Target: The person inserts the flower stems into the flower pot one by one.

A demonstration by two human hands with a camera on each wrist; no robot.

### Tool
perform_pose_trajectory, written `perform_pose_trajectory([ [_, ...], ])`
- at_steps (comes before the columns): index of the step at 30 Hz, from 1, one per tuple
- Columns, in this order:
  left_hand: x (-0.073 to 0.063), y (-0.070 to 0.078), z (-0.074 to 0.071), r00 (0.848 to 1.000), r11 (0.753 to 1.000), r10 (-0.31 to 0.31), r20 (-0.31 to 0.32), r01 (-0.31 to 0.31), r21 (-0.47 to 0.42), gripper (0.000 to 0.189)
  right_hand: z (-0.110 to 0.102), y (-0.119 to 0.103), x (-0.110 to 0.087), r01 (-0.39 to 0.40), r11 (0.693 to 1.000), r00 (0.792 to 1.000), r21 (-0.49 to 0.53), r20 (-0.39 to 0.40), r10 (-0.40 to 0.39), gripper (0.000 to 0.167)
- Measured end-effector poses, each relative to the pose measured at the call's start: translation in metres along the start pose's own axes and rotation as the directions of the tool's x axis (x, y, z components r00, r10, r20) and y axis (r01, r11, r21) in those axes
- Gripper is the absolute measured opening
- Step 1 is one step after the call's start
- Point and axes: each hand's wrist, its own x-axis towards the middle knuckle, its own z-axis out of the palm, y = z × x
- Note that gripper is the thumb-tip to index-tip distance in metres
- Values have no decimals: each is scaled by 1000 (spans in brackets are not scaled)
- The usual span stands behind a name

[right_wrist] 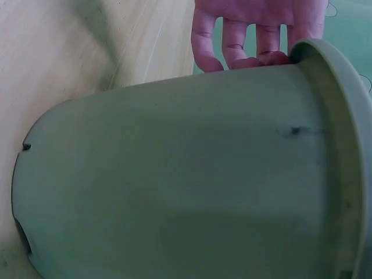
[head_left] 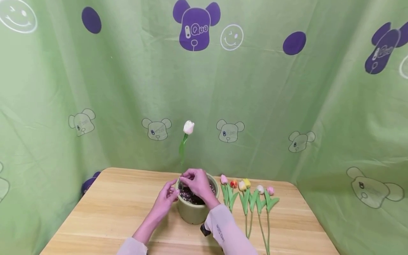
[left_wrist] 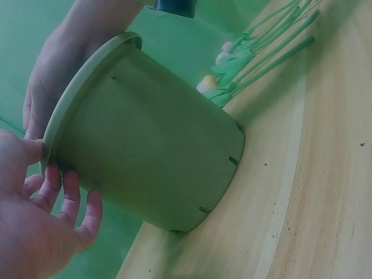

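A green flowerpot (head_left: 192, 211) stands on the table with dark, speckled soil (head_left: 188, 196) inside. My left hand (head_left: 165, 199) grips its left rim; in the left wrist view the thumb lies at the rim (left_wrist: 93, 67) and the fingers (left_wrist: 71, 195) touch the outer wall. Over the pot's left side, my right hand (head_left: 198, 182) pinches the lower stem of a white tulip (head_left: 188, 128). The tulip is nearly upright, its green leaf (head_left: 181, 150) above the hand. My fingers hide the stem's lower end. In the right wrist view, the pot wall (right_wrist: 174, 174) covers the right hand's work.
Right of the pot, several tulips lie on the wooden table (head_left: 114, 209): pink (head_left: 224, 179), red-orange (head_left: 234, 183), yellow (head_left: 247, 182), white (head_left: 260, 189) and another pink tulip (head_left: 270, 191). A green printed curtain (head_left: 197, 88) surrounds the table's back and sides.
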Motion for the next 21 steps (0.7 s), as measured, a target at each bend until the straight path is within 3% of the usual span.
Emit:
perform_pose_trajectory([
  [21,-2,1,0,1000,1000,1,3,-1,18,53,4,4,0,-36,999,999,8,-26,37,7],
])
